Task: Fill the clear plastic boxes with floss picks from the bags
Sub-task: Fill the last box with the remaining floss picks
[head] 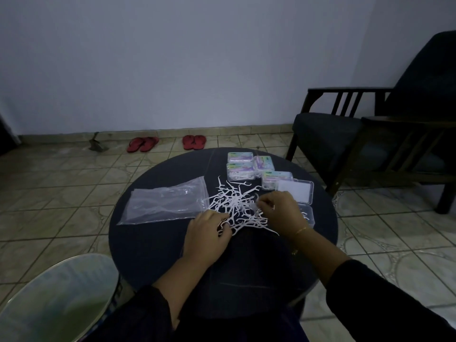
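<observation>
1. Lying loose in a white heap, the floss picks (234, 206) sit at the middle of the round dark table (148, 248).
2. The left hand (209, 235) rests on the near left edge of the heap, fingers curled round a few picks.
3. The right hand (278, 208) is over the heap's right side, thumb and fingertips pinching something small and white; what exactly it holds is too small to tell.
4. An open box (307, 215) lies just right of the right hand, partly hidden by the wrist, with a few picks in it; its flat lid (294, 190) lies on the far side.
5. Four closed boxes (240, 170), filled and labelled, stand clustered at the table's far edge, touching or nearly touching one another.
6. A clear bag (162, 202) lies flat to the left of the heap, its near corner beside the left hand.
7. Dark sleeves cover both forearms, and a thin bracelet (301, 230) circles the right wrist.
8. Beyond the table, two pairs of red sandals (193, 141) lie on the tiled floor by the wall; a dark armchair (370, 134) stands at the right.
</observation>
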Motion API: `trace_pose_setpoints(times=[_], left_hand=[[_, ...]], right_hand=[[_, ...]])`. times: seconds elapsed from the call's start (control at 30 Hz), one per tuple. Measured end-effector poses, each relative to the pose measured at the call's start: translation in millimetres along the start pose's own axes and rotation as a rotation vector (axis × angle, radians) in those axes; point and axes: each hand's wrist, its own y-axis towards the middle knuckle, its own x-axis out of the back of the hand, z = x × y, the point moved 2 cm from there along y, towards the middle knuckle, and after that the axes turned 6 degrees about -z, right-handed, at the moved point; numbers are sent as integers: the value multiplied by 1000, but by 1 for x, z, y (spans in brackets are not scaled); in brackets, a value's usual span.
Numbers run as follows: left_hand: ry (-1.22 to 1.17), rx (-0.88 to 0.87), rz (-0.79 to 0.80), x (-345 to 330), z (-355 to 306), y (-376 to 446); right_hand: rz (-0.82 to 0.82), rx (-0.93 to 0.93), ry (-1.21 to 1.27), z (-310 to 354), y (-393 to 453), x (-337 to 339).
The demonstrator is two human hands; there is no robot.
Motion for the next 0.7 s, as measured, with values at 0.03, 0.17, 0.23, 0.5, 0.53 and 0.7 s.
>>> trace_pose_setpoints(times=[0.03, 0.17, 0.23, 0.5, 0.53, 0.7], left_hand=[[-7, 2, -9, -1, -3, 1], [-6, -11, -18, -10, -22, 4], [15, -31, -12, -17, -30, 6], [84, -50, 13, -42, -64, 15], [82, -54, 11, -44, -69, 17], [67, -54, 53, -55, -84, 24]], right_hand=[[-7, -75, 122, -2, 2, 5], [-17, -322, 396, -11, 2, 21], [-78, -393, 463, -19, 3, 29], [-193, -524, 543, -54, -2, 47], [-189, -545, 557, -58, -4, 47], [-142, -532, 376, -75, -10, 37]])
